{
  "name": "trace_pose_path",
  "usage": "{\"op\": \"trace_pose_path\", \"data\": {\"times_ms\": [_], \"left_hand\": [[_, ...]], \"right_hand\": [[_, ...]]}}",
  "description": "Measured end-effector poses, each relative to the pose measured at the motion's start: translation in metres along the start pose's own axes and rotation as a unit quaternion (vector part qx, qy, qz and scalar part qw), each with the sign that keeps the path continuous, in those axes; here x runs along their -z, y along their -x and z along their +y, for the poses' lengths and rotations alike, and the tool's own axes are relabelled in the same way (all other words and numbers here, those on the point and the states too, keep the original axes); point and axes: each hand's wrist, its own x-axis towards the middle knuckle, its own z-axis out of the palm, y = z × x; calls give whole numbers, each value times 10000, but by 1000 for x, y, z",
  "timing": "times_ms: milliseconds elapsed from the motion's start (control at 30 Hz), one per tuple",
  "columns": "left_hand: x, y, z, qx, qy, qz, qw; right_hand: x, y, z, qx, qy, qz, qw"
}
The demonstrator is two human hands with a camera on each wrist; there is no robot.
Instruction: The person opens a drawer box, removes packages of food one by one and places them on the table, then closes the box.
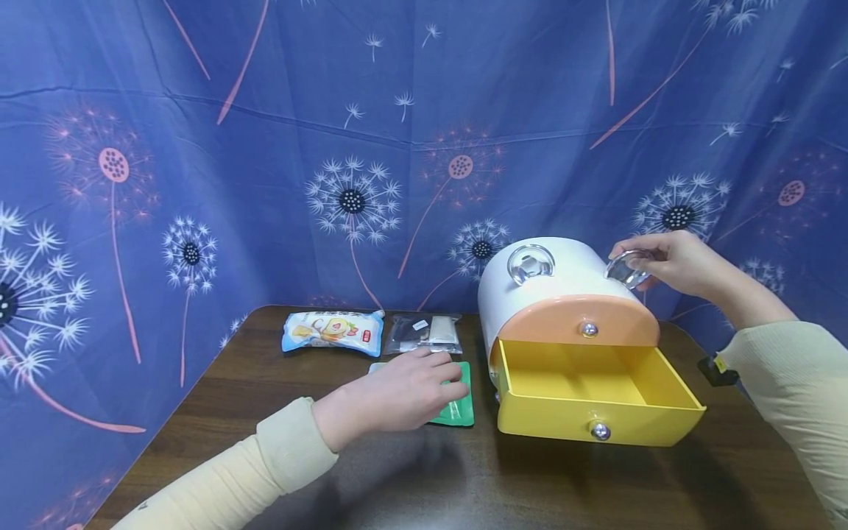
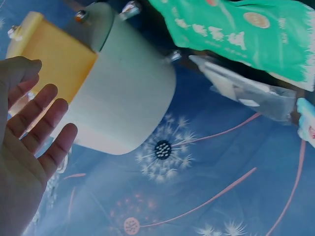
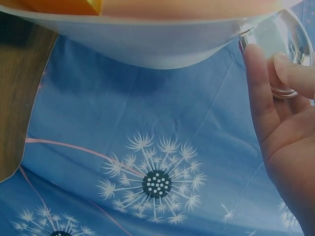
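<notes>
A small white storage box [image 1: 563, 269] with a rounded top has two shiny, clear, ear-like discs on it. My right hand [image 1: 676, 261] pinches the right disc [image 1: 623, 271] between thumb and fingers; the left disc [image 1: 531, 263] stands free. Below the peach upper drawer [image 1: 576, 316], the yellow lower drawer [image 1: 550, 419] is pulled out and has nothing in it. My left hand [image 1: 404, 390] is over a green packet [image 1: 460, 408], covering part of it in the head view. In the left wrist view its fingers [image 2: 59, 147] are relaxed and spread, holding nothing.
Behind the green packet lies a clear plastic bag [image 1: 424, 333] with small items inside. Left of that is a light blue and white food packet [image 1: 331, 333]. All rest on the dark wooden table [image 1: 218, 412], with a blue dandelion-print cloth [image 1: 265, 184] hanging behind.
</notes>
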Motion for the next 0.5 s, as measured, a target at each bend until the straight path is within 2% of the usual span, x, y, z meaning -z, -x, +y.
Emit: {"op": "trace_pose_path", "data": {"times_ms": [233, 500], "left_hand": [[16, -8, 3, 27, 82, 116, 9999], [29, -24, 8, -87, 17, 446, 9990]], "right_hand": [[0, 0, 0, 42, 40, -23, 10000], [0, -1, 1, 17, 55, -33, 10000]]}}
